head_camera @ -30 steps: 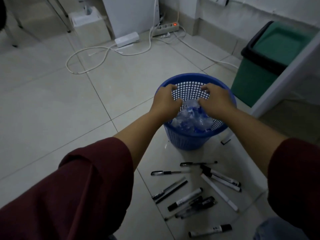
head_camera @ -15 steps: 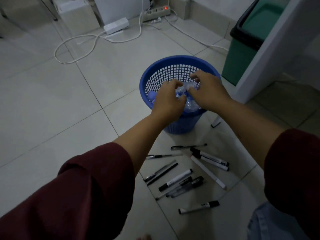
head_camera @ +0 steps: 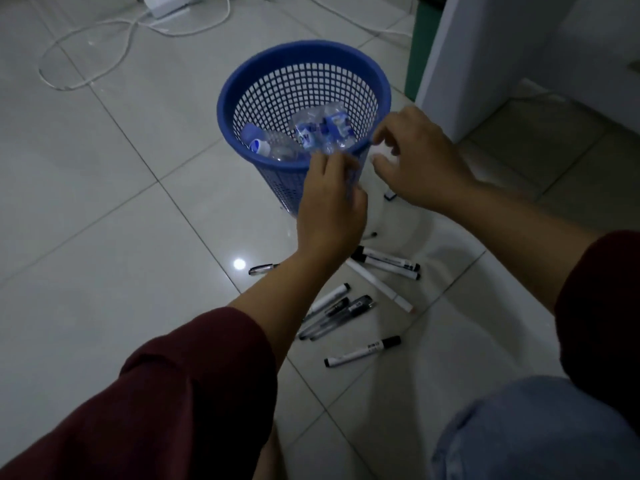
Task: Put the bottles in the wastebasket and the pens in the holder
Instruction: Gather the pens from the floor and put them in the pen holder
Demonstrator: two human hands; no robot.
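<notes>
A blue mesh wastebasket (head_camera: 304, 53) stands on the tiled floor. Inside lie crushed clear bottles (head_camera: 320, 133) with blue labels and a bottle with a blue cap (head_camera: 263, 145). My left hand (head_camera: 329, 209) hovers just in front of the basket's near rim, fingers loosely curled, holding nothing. My right hand (head_camera: 419, 161) is beside the rim on the right, fingers apart and empty. Several pens and markers (head_camera: 381, 265) lie scattered on the floor below my hands; one marker (head_camera: 363, 351) lies apart nearest to me. No pen holder is in view.
A green bin (head_camera: 415, 46) and a white furniture leg (head_camera: 460, 64) stand right of the basket. A white cable (head_camera: 104, 32) loops across the floor at the back left. My knee in blue cloth (head_camera: 536, 431) fills the lower right corner.
Both hands have come out of the basket and back toward me, leaving the crushed bottles inside. The view has tilted down, closer to the basket and pens.
</notes>
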